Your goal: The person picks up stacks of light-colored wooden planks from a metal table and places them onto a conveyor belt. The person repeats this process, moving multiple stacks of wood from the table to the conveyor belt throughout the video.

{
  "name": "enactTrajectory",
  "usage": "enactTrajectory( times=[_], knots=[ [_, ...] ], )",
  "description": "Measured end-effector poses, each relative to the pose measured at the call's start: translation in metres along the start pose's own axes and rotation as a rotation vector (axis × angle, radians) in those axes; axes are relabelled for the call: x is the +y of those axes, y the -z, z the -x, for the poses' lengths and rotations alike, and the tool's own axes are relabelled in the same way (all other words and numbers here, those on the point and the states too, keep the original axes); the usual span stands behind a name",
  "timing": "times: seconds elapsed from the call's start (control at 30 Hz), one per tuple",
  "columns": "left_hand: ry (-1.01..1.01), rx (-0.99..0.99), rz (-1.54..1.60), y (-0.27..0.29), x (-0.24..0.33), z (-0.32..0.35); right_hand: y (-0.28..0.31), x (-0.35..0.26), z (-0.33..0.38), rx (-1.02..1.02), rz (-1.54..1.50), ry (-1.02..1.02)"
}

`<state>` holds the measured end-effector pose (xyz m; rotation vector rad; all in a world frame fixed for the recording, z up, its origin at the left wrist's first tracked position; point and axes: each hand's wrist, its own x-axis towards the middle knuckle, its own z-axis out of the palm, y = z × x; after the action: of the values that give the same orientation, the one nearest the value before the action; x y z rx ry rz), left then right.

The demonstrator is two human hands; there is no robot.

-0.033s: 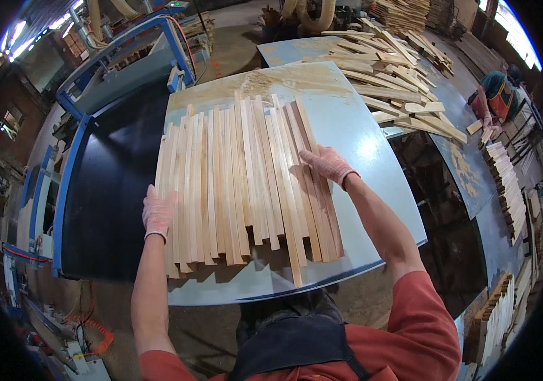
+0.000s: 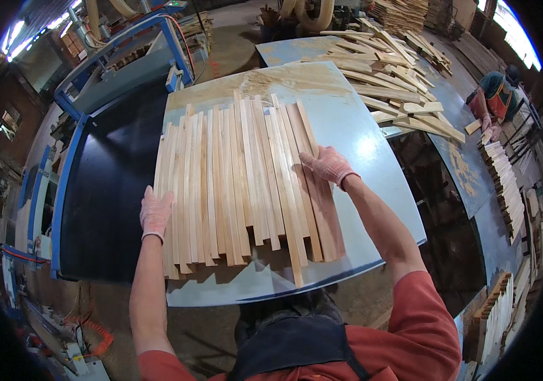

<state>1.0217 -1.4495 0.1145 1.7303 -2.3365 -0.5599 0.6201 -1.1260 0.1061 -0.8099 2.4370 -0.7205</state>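
Many wooden strips (image 2: 228, 190) lie between left hand (image 2: 156, 212), spread against them, and right hand (image 2: 331, 165), gripping the rightmost.

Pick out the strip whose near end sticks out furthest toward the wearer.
The wooden strip right of centre: its end nearly reaches the near edge of the table, well past every other strip's.

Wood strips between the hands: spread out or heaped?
Spread: the wood strips lie side by side on the table, ends staggered, left hand and right hand at opposite edges.
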Motion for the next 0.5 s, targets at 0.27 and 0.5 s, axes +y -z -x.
enactTrajectory(
  times=[0.27,0.5],
  knots=[
    [-0.218,-0.173,0.531,-0.011,-0.068,-0.023,-0.032,-0.037,0.045,0.168,-0.044,-0.182],
    [-0.189,-0.146,0.276,0.037,-0.117,-0.047,-0.096,-0.099,0.062,0.159,-0.264,-0.247]
  ],
)
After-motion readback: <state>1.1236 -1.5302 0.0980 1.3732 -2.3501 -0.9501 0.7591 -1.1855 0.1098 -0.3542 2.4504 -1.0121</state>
